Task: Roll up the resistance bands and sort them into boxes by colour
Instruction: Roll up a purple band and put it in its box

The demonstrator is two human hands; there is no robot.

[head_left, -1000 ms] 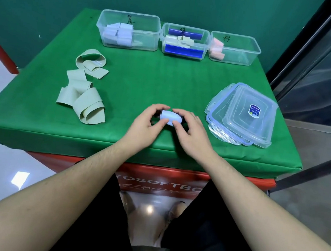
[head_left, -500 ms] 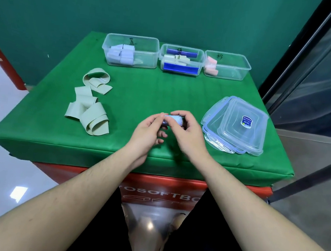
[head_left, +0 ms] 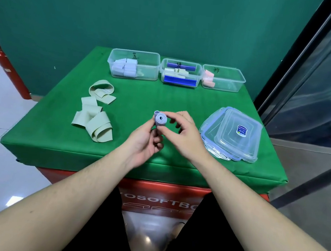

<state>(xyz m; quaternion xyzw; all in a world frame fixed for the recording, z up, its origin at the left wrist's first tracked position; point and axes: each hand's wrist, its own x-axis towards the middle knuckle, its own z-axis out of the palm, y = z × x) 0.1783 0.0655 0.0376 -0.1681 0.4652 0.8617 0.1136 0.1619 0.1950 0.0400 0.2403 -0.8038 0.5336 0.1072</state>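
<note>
A rolled lilac band [head_left: 160, 120] is held up above the green table [head_left: 59, 136], its spiral end facing me. My left hand [head_left: 146, 141] pinches it from below and my right hand [head_left: 182, 130] pinches it from the right. Two loose pale green bands [head_left: 96, 117] lie unrolled at the left. At the back stand three clear boxes: the left box [head_left: 134, 54] holds lilac rolls, the middle box [head_left: 182, 63] holds pale green rolls and blue bands, the right box [head_left: 233, 73] holds pink rolls.
A stack of clear lids [head_left: 233, 135] with blue seals lies at the right of the table. A red fire extinguisher [head_left: 7, 67] stands on the floor at the left. A dark glass partition [head_left: 314, 88] runs along the right.
Both hands have lifted the lilac roll off the table and turned it so its spiral end faces me. The camera has tilted up, showing more wall.
</note>
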